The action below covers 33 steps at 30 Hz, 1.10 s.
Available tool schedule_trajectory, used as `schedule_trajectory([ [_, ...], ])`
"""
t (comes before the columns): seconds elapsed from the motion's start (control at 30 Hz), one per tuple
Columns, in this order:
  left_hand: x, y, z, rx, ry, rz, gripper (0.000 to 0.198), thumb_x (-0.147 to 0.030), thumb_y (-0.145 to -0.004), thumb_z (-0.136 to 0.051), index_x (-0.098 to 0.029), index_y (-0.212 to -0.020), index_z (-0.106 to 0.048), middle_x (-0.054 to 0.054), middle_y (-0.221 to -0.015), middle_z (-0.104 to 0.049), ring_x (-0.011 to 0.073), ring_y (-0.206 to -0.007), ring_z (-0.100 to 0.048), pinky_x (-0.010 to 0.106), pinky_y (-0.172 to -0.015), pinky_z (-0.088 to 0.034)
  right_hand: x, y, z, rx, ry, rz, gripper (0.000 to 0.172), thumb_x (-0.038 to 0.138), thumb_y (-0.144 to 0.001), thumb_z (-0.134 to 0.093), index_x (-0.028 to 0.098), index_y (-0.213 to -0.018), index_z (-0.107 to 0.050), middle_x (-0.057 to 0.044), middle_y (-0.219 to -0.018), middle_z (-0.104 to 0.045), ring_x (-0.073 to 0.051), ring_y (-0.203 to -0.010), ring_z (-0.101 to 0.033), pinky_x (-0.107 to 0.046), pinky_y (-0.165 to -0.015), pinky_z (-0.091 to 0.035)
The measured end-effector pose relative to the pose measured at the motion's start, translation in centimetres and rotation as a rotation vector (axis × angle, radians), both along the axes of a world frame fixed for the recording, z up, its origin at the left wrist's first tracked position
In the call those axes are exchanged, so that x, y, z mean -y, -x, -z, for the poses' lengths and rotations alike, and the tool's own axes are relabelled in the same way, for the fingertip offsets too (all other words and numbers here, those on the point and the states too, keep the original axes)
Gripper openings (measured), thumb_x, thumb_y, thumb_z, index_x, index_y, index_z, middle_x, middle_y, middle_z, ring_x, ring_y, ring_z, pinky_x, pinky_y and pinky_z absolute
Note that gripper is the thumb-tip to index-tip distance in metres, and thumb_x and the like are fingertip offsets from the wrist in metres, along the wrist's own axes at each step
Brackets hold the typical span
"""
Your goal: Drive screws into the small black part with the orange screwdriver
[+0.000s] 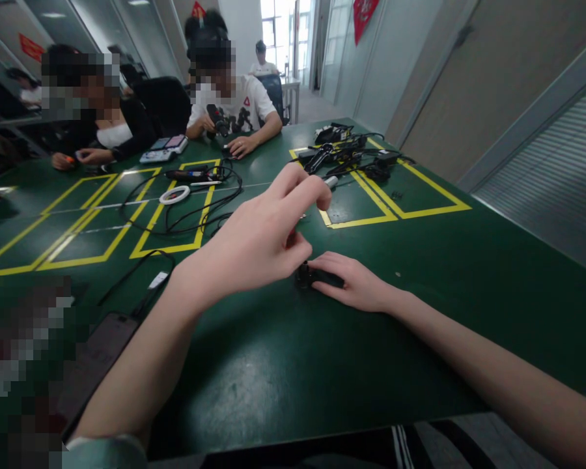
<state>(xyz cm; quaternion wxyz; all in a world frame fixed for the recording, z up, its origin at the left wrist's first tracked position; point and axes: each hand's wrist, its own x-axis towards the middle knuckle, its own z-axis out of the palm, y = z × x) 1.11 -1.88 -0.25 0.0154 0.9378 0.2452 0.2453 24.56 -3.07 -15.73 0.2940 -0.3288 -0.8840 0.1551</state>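
My left hand (254, 238) is raised over the table, fingers curled in towards the thumb. A bit of dark red shows between thumb and fingers, but what the hand holds is mostly hidden. Low on the tabletop, my right hand (356, 281) has thumb and fingers around a small black part (328, 279). The end of that part stands just below my left thumb; I cannot tell whether the two touch. A grey-white piece (331, 182) shows just beyond my left fingers.
The green table (273, 391) carries yellow tape outlines. A phone (102, 358) with a cable lies at left. Farther off are a white tape roll (174, 195), looped black cables, a black tangle of parts (342, 153), and two people (239, 104) working across the table.
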Motion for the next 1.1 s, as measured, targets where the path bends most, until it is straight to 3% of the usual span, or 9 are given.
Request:
schedule_trajectory([
  [0.17, -1.4, 0.0, 0.8, 0.025, -0.068, 0.037, 0.025, -0.013, -0.097, -0.053, -0.021, -0.119, -0.06, 0.01, -0.127, -0.061, 0.0185, -0.101, -0.064, 0.03, -0.083, -0.052, 0.0, -0.1, 0.1, -0.01, -0.009, 0.006, 0.029, 0.031, -0.102, -0.061, 0.019, -0.128, -0.068, -0.014, -0.115, -0.077, -0.028, -0.107, -0.074, -0.048, -0.093, -0.064],
  [0.27, -2.9, -0.5, 2.1, 0.059, -0.167, -0.001, 0.012, -0.024, -0.101, -0.057, -0.022, -0.111, -0.063, 0.006, -0.113, -0.067, 0.0169, -0.094, -0.065, 0.027, -0.077, -0.049, 0.1, -0.2, 0.2, -0.011, -0.002, 0.01, 0.029, 0.031, -0.101, -0.063, 0.02, -0.127, -0.069, -0.013, -0.115, -0.078, -0.028, -0.106, -0.074, -0.048, -0.092, -0.065],
  [0.4, -3.5, -1.1, 3.1, 0.101, -0.23, -0.009, 0.016, -0.035, -0.102, -0.059, -0.021, -0.102, -0.065, 0.005, -0.1, -0.069, 0.015, -0.082, -0.063, 0.026, -0.065, -0.042, 0.0, -0.2, 0.2, -0.02, -0.001, 0.01, 0.029, 0.031, -0.101, -0.063, 0.019, -0.127, -0.069, -0.014, -0.115, -0.078, -0.029, -0.106, -0.074, -0.049, -0.092, -0.065],
  [0.53, -2.6, -1.2, 2.6, 0.069, -0.229, 0.022, 0.01, -0.023, -0.096, -0.057, -0.02, -0.096, -0.066, 0.008, -0.107, -0.068, 0.0167, -0.082, -0.063, 0.029, -0.065, -0.044, 0.0, -0.2, 0.2, -0.025, 0.023, 0.003, 0.03, 0.031, -0.101, -0.063, 0.022, -0.128, -0.069, -0.013, -0.115, -0.078, -0.029, -0.107, -0.075, -0.051, -0.094, -0.065],
  [0.63, -1.8, -0.9, 1.8, 0.018, -0.151, 0.074, 0.018, -0.012, -0.088, -0.056, -0.019, -0.1, -0.067, 0.011, -0.119, -0.065, 0.0183, -0.088, -0.065, 0.032, -0.073, -0.05, 0.0, -0.2, 0.1, -0.024, 0.038, 0.009, 0.031, 0.032, -0.1, -0.062, 0.022, -0.129, -0.069, -0.012, -0.116, -0.078, -0.03, -0.108, -0.075, -0.052, -0.095, -0.064],
  [0.83, -1.5, -0.7, 1.7, -0.056, -0.137, -0.032, 0.031, -0.011, -0.097, -0.05, -0.021, -0.123, -0.063, 0.016, -0.15, -0.053, 0.0206, -0.101, -0.068, 0.033, -0.077, -0.053, 0.1, -0.1, 0.0, -0.009, 0.011, 0.002, 0.029, 0.031, -0.101, -0.062, 0.019, -0.127, -0.068, -0.014, -0.114, -0.078, -0.029, -0.105, -0.075, -0.05, -0.092, -0.065],
  [1.1, -2.0, -1.2, 2.1, 0.027, -0.064, 0.025, 0.033, -0.024, -0.095, -0.06, -0.022, -0.129, -0.06, 0.006, -0.119, -0.07, 0.0192, -0.099, -0.068, 0.029, -0.081, -0.052, 0.0, -0.2, 0.3, -0.024, 0.01, 0.005, 0.031, 0.032, -0.101, -0.062, 0.02, -0.129, -0.068, -0.013, -0.116, -0.078, -0.029, -0.109, -0.075, -0.051, -0.095, -0.064],
])
